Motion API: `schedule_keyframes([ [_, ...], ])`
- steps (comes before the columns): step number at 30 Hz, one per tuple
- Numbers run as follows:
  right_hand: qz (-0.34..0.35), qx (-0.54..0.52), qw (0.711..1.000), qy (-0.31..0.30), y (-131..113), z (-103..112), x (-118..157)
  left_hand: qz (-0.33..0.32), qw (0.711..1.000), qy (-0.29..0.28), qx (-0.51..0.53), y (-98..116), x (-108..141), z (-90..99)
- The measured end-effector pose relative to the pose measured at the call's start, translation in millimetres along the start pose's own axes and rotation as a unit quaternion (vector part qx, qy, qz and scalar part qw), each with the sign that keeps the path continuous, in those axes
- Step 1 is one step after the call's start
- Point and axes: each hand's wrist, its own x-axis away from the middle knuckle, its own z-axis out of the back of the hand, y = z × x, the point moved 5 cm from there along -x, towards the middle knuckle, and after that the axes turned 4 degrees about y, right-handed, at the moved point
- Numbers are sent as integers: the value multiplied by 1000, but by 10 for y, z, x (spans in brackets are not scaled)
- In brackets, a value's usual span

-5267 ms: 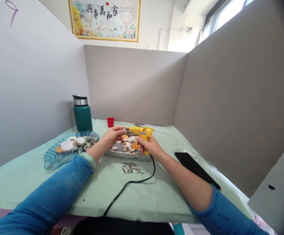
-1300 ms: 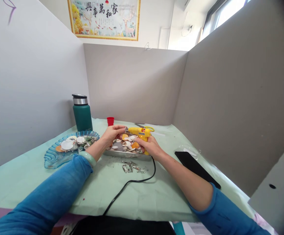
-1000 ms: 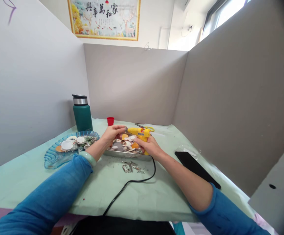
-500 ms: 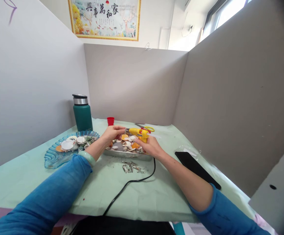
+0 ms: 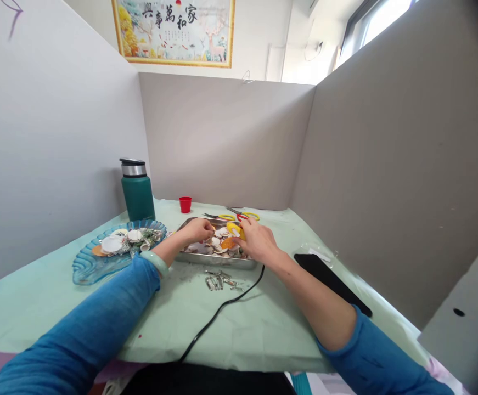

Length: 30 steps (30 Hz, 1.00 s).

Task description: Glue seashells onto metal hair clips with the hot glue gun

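Observation:
My right hand (image 5: pixel 259 241) is wrapped round a yellow hot glue gun (image 5: pixel 235 229), mostly hidden by the fingers, over the right side of a metal tray (image 5: pixel 218 261). Seashells (image 5: pixel 222 232), white and orange, fill much of the tray. Over its left part, my left hand (image 5: pixel 197 230) has its fingertips pinched together; whatever is between them is too small to make out. Several small silver metal pins (image 5: pixel 220 281) lie loose in front of the tray. The glue gun's black cord (image 5: pixel 222 304) runs down to the table's front edge.
At left, a blue shell-shaped dish (image 5: pixel 94 269) holds shells and greenery, with a green bottle (image 5: pixel 137 192) behind. A red cup (image 5: pixel 185 204) and two pairs of scissors (image 5: pixel 226 217) lie behind the tray. A black flat object (image 5: pixel 333 285) is at right. Grey panels (image 5: pixel 230 137) enclose the table.
The glue gun has turned and pulled away from my left hand, its nozzle no longer at the fingertips. My left hand has dropped slightly over the tray, and the second pair of scissors shows.

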Motion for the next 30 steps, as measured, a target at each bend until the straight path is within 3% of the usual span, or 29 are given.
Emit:
schedule_keyframes([
  [9,55,29,998,1,-50,38,17,63,986,-129,85,81,157,-257],
  [14,84,44,995,-30,-103,-28,-6,112,980,-110,126,33,147,-286],
  [18,91,39,994,-41,-96,-48,-22,135,977,-70,147,-43,90,-144],
  [22,120,-41,988,-94,-76,-48,-1,82,976,10,201,29,87,144],
  [25,140,-132,972,-134,-51,-17,5,10,972,22,235,210,168,242],
  [27,139,-198,964,-107,-30,52,-24,-39,968,1,248,357,246,217],
  [30,45,-308,950,-7,51,166,-90,-87,961,-46,260,533,357,112],
])
